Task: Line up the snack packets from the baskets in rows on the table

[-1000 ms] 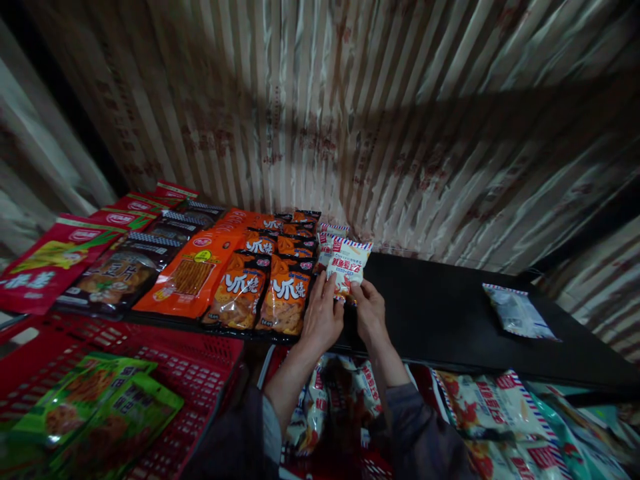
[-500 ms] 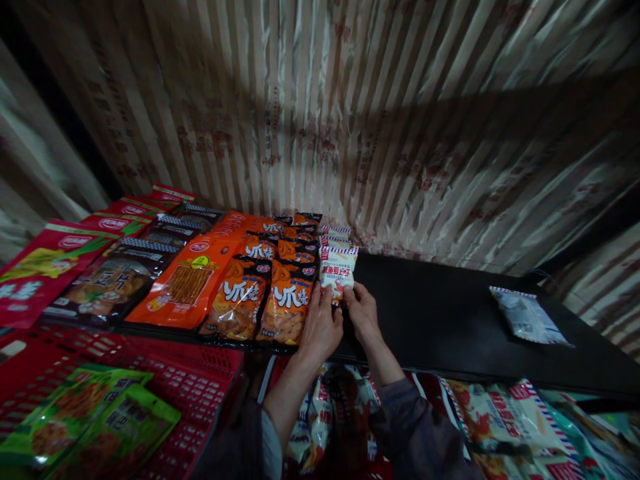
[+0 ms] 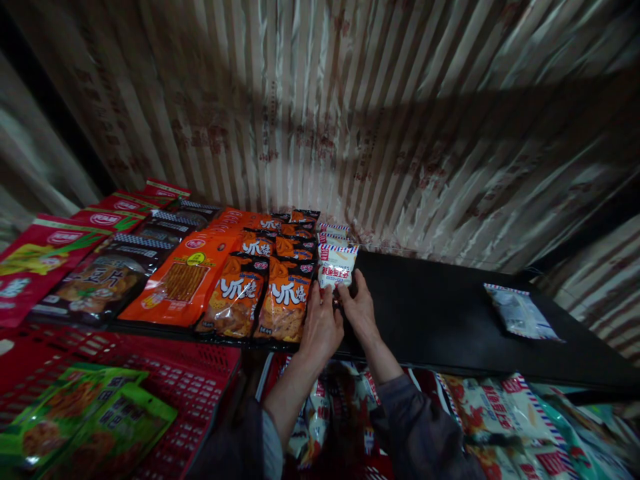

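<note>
A small white snack bag with a red-and-blue striped top edge stands at the front of a short row of matching bags. My left hand is at its lower left corner, fingertips pressed to the bag. On the lower right, my right hand has its thumb against the front and a finger along the side. Both hands grip the bag between them; its bottom is partly hidden by my fingers. Close to my left hand are orange-and-black snack bags, lined up in two rows.
The black shelf stretches right, with a silvery bag lying on it. Orange stick-snack bags, dark brown bags and red bags fill its left part. Below are a red basket with green bags and more white bags.
My right hand has shifted slightly, its thumb now lower on the bag's front and its finger up beside the edge. The white bag leans back a little more. The view has moved slightly.
</note>
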Demonstrator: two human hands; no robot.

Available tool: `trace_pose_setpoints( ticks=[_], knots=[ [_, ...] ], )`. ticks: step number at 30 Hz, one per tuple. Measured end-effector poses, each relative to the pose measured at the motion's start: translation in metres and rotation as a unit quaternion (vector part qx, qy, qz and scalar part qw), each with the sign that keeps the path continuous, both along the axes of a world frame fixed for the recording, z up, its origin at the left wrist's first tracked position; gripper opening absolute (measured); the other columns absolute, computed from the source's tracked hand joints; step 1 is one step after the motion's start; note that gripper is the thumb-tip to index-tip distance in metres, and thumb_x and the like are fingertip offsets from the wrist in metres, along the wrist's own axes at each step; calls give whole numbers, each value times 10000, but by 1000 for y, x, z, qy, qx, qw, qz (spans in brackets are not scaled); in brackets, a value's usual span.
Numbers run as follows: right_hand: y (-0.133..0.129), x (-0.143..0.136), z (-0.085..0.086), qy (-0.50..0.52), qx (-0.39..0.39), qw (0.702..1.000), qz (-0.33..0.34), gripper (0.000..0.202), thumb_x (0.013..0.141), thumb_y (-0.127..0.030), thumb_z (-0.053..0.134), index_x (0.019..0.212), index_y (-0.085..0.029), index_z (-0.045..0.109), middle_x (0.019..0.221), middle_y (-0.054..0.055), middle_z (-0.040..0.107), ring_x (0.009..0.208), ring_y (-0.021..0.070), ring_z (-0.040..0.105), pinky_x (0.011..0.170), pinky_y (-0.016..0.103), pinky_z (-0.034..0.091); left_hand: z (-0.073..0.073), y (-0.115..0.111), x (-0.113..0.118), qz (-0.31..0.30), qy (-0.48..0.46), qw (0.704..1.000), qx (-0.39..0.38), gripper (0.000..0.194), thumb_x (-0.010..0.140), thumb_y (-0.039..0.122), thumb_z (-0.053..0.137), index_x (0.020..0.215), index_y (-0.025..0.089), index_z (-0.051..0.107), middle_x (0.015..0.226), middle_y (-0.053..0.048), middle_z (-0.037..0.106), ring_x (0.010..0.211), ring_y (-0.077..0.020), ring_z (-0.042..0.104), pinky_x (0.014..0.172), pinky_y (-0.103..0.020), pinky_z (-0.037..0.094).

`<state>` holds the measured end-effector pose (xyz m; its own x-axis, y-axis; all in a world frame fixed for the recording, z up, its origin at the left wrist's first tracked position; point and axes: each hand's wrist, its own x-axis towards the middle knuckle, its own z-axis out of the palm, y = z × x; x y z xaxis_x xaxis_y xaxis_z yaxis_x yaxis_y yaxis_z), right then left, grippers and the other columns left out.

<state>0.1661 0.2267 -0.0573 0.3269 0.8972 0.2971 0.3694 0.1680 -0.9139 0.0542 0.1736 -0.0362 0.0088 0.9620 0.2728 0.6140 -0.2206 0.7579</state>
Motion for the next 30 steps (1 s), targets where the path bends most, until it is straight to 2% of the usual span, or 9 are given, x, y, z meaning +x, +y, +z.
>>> trace_pose_setpoints(
  ticks=[3,5,8,14,19,22,27,30],
  knots=[
    [2,-3,12,-19,-18,999,-21,778,771,-485,608,1448,-168,392,1392,158,535,1260,294,507,1051,454,379,3,-1,0,-3,14,1000,-1,576,822,131,481,1391,60,422,1542,-249,277,1440,-339,265,1157,-494,296],
    [5,-3,20,-28,-7,1000,-10,764,791,-481,582,1467,-199,364,1408,131,526,1274,277,497,1054,439,381,4,-2,-1,-6,26,1000,0,577,826,130,476,1397,66,417,1546,-250,268,1440,-345,263,1154,-507,296],
    [10,-4,26,-50,-5,999,7,690,807,-477,554,1430,-205,435,1346,120,578,1204,264,548,1024,423,413,4,-1,-1,-13,29,999,0,575,833,137,468,1404,92,411,1556,-225,262,1443,-335,258,1155,-502,297],
    [14,-4,20,-80,3,997,2,630,816,-503,537,1365,-195,523,1291,129,608,1166,276,563,992,435,433,-1,2,-2,-24,3,1000,9,580,821,132,477,1398,110,417,1561,-199,267,1452,-321,241,1162,-497,291],
    [12,-8,18,-105,19,994,-8,633,839,-521,501,1364,-168,517,1305,144,606,1185,281,556,1027,442,402,5,0,-3,-24,10,1000,-6,586,821,127,469,1401,63,410,1554,-228,260,1443,-329,263,1165,-479,292],
    [11,-9,19,-113,-1,994,-6,640,843,-520,496,1380,-172,501,1297,140,616,1157,286,582,1013,444,416,8,0,-3,-23,20,999,-16,586,824,121,462,1401,34,403,1542,-250,270,1441,-335,267,1165,-470,295],
    [12,-7,19,-98,-37,995,-3,633,819,-520,553,1382,-234,504,1143,87,699,1010,269,648,912,398,478,3,0,-2,-21,7,1000,10,565,820,121,476,1383,103,432,1539,-195,308,1444,-314,266,1156,-472,316],
    [11,-7,19,-97,-36,995,2,637,829,-511,542,1397,-228,485,1146,93,696,1023,272,643,929,408,468,-1,2,-2,-21,9,1000,22,568,813,120,489,1378,114,435,1527,-192,331,1437,-316,284,1154,-487,317]
  ],
)
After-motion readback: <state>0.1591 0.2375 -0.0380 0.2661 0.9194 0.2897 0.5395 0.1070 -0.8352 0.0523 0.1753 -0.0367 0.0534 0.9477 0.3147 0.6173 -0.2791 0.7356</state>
